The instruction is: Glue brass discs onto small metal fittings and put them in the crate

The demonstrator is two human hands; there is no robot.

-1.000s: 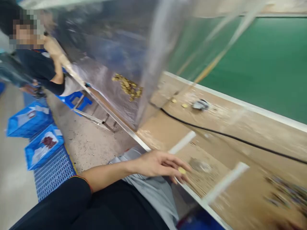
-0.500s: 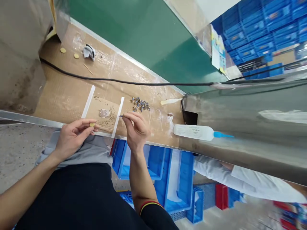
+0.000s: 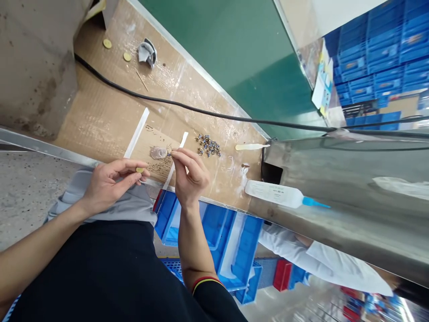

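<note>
Cardboard-topped bench (image 3: pixel 100 120) below both hands: the left hand (image 3: pixel 112 185) pinches a small yellow disc (image 3: pixel 140 170), the right hand (image 3: pixel 191 172) narrowly grips a thin pin (image 3: pixel 169 154) just beside a clear round piece (image 3: pixel 158 153)

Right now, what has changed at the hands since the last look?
The right hand has moved its thin metal pointed tool across the narrow white strip, toward the clear round piece. The left hand still holds the small yellow disc. The cluster of small metallic beads stays put.
</note>
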